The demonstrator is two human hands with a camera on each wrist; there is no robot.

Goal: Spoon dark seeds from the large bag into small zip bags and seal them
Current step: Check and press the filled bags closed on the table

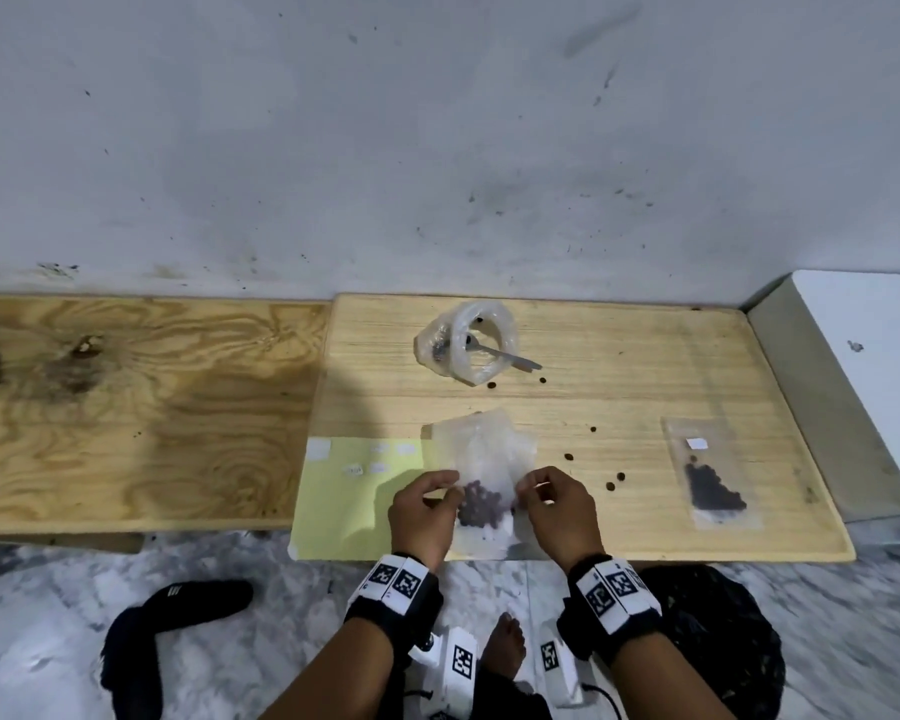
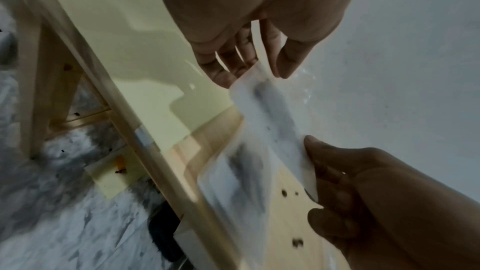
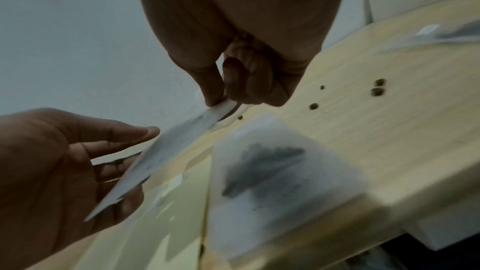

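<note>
Between the left hand (image 1: 423, 513) and right hand (image 1: 560, 511), each pinching a top corner, hangs a seed-filled small zip bag (image 1: 484, 506), apparently unsealed. Right of them lies one finished bag (image 1: 710, 475); beyond, the large bag (image 1: 466, 341) holds the spoon (image 1: 505, 354), nearly emptied.

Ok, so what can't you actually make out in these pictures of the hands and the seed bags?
- Whether the small clear zip bag pinched by the left hand and right hand is sealed: fingers cover its top edge in the head view, and both wrist views are motion-blurred.
- The metal spoon bowl: hidden in the crumpled large plastic bag, head view.
- Writing on the white label of the filled zip bag: too small.
</note>
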